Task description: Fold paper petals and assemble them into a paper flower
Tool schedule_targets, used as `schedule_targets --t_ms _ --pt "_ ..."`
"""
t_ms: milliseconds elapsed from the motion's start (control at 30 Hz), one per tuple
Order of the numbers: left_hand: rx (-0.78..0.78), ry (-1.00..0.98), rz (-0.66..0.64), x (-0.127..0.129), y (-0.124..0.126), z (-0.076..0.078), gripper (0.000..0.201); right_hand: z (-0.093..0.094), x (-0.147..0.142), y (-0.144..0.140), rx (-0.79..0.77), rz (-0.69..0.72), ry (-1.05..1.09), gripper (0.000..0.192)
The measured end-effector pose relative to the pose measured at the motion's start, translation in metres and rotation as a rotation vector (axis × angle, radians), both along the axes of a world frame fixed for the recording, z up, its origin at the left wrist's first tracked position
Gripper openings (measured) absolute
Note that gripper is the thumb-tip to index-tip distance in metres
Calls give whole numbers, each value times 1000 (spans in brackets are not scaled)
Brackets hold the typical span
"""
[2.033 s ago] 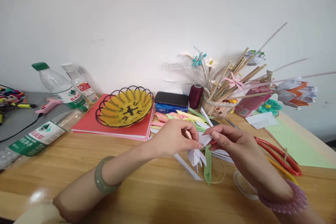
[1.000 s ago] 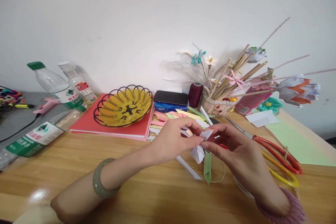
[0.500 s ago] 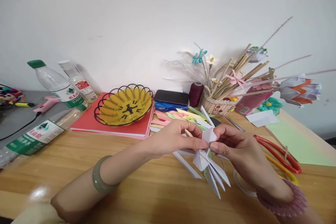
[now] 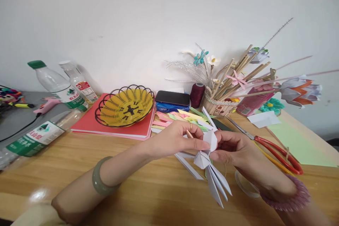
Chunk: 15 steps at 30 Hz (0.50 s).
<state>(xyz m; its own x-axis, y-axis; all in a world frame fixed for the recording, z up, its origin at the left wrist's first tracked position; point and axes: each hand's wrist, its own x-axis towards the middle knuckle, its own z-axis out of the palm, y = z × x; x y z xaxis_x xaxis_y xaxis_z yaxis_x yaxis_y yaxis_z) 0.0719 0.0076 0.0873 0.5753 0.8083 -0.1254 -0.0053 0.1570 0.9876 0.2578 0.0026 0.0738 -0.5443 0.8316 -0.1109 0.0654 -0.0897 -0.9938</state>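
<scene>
Both my hands hold a folded white paper piece [image 4: 209, 164] just above the wooden table [image 4: 148, 190]. My left hand [image 4: 176, 141] pinches its upper flap from the left, with a thin wooden stick between the fingers and a ring on one finger. My right hand [image 4: 235, 150] grips the same piece from the right. Long pointed white flaps hang down toward me. A green bangle sits on my left wrist, a pink one on my right.
Coloured paper strips [image 4: 182, 118] lie behind my hands. Red-handled scissors [image 4: 275, 148] and a tape roll [image 4: 245, 185] are at the right. A yellow wire basket [image 4: 125, 106] rests on a red folder. Water bottles [image 4: 57, 86] stand at left, and a stick holder [image 4: 219, 107] with paper flowers at the back.
The paper piece has been turned in my hands. Its long pointed flaps, bunched up a second ago, now hang down and fan out. My right fingers moved round its right side.
</scene>
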Motion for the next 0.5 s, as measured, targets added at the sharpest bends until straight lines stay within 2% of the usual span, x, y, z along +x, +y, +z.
schedule_targets --t_ms 167,333,500 --pt "-90 -10 -77 -3 4 -2 14 -2 2 2 -24 29 12 19" --pt "-58 115 -56 -3 3 -2 12 3 4 0 -71 11 5 19" --pt "-112 -17 -46 -1 2 -4 14 3 6 -1 -46 47 -5 20"
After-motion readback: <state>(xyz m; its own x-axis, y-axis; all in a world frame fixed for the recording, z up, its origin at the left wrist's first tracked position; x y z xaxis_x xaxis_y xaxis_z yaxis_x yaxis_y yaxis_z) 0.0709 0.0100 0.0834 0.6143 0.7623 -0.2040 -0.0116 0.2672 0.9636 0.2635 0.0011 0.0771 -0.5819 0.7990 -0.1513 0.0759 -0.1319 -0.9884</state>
